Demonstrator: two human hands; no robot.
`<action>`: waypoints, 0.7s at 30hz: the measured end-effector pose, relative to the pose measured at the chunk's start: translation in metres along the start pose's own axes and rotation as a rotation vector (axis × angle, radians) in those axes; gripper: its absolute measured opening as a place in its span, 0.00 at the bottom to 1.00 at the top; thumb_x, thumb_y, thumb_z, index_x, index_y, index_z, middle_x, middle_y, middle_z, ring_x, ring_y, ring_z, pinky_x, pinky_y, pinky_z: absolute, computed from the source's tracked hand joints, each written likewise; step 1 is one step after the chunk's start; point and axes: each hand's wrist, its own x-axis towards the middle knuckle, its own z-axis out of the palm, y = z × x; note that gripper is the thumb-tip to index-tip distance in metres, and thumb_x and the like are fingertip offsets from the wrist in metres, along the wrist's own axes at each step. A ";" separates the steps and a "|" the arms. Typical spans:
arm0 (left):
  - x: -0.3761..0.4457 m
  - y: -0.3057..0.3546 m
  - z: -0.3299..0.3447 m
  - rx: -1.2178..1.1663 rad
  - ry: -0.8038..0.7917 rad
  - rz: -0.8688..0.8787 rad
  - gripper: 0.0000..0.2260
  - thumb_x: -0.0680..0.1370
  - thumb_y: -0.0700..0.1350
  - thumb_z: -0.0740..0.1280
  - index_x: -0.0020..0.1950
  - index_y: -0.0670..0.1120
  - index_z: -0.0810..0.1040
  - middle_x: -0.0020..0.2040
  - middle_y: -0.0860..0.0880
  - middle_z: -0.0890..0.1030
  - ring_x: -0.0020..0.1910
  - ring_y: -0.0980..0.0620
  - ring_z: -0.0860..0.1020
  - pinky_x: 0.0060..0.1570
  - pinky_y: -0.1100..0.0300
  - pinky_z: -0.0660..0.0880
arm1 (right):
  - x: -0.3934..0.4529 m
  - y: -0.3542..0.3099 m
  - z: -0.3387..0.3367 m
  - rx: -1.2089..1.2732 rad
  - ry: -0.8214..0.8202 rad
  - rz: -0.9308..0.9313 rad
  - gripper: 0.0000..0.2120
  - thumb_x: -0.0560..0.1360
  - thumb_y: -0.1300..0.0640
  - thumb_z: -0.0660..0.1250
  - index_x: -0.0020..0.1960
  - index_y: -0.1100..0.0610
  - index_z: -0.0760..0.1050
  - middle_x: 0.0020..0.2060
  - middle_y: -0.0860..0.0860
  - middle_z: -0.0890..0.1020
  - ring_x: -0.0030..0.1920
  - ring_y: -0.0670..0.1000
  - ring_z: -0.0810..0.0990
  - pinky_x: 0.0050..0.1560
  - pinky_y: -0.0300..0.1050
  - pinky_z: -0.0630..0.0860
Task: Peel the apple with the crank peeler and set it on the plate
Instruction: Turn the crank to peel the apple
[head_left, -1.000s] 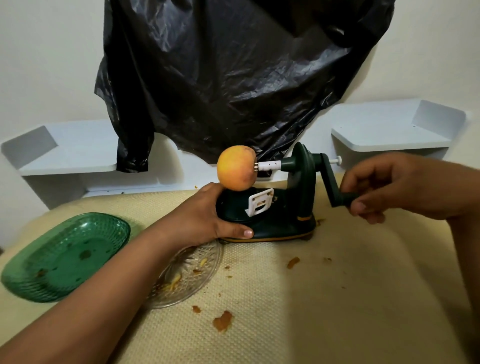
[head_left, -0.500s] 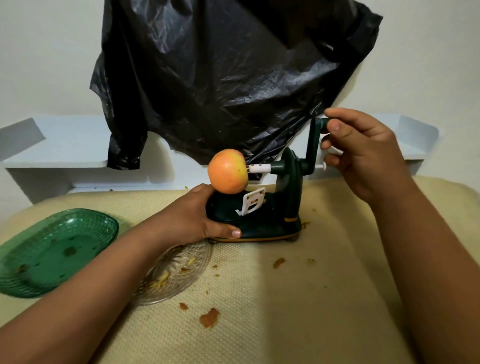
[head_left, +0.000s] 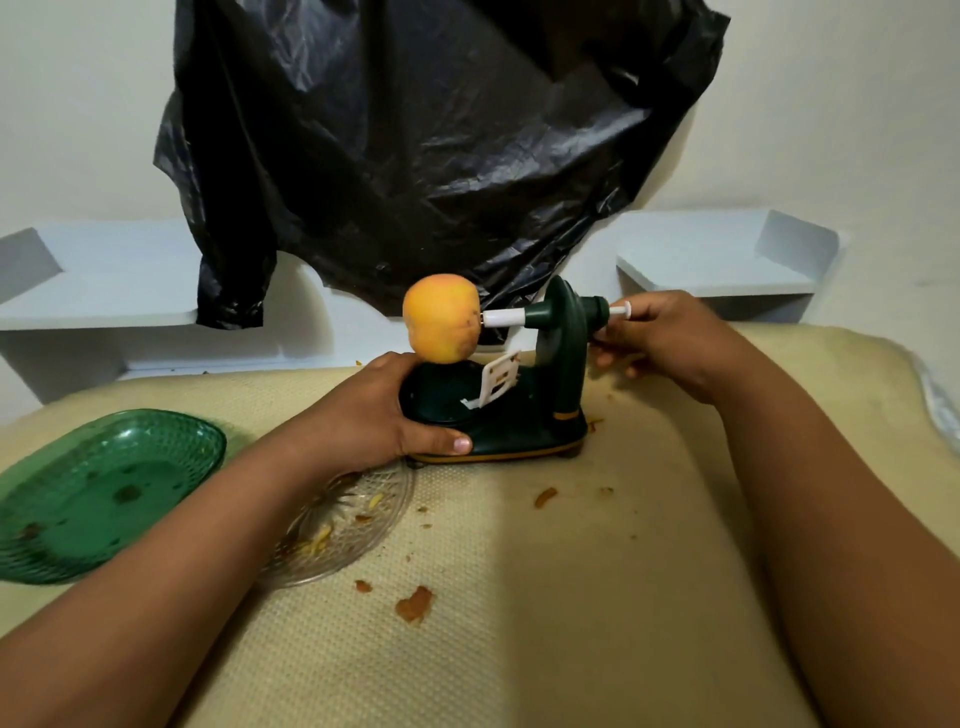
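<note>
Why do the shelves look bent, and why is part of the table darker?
Head view: the wide lens curves the white shelves and the table's edges; the arms shade the table on the left, with a brighter patch in the middle; the black bag shows soft glare; the apple looks sharp.

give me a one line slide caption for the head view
Left hand steadies the crank peeler while the right hand works its handle; apple on the prongs.

Single head view: looks forward and down, close over table (head_left: 545, 597); wall (head_left: 78, 104) behind.
</note>
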 end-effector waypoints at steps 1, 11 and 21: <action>0.001 0.000 0.000 0.002 0.003 0.001 0.42 0.60 0.65 0.79 0.71 0.60 0.68 0.63 0.58 0.71 0.59 0.59 0.73 0.51 0.69 0.68 | -0.001 0.000 -0.003 -0.006 -0.039 0.015 0.09 0.78 0.58 0.69 0.42 0.50 0.85 0.39 0.55 0.87 0.39 0.52 0.86 0.31 0.39 0.77; 0.005 -0.001 0.001 -0.002 0.017 0.008 0.41 0.63 0.60 0.82 0.73 0.56 0.70 0.65 0.56 0.72 0.60 0.57 0.74 0.50 0.71 0.68 | -0.016 0.005 -0.025 0.215 -0.465 0.139 0.07 0.65 0.62 0.75 0.44 0.57 0.85 0.36 0.59 0.84 0.33 0.52 0.83 0.30 0.39 0.78; 0.000 -0.001 -0.001 0.013 -0.028 0.027 0.42 0.66 0.59 0.81 0.76 0.56 0.66 0.70 0.53 0.72 0.68 0.54 0.72 0.69 0.55 0.72 | -0.032 -0.023 -0.027 0.458 -0.498 -0.190 0.17 0.58 0.47 0.83 0.39 0.56 0.84 0.27 0.53 0.80 0.24 0.47 0.76 0.25 0.35 0.73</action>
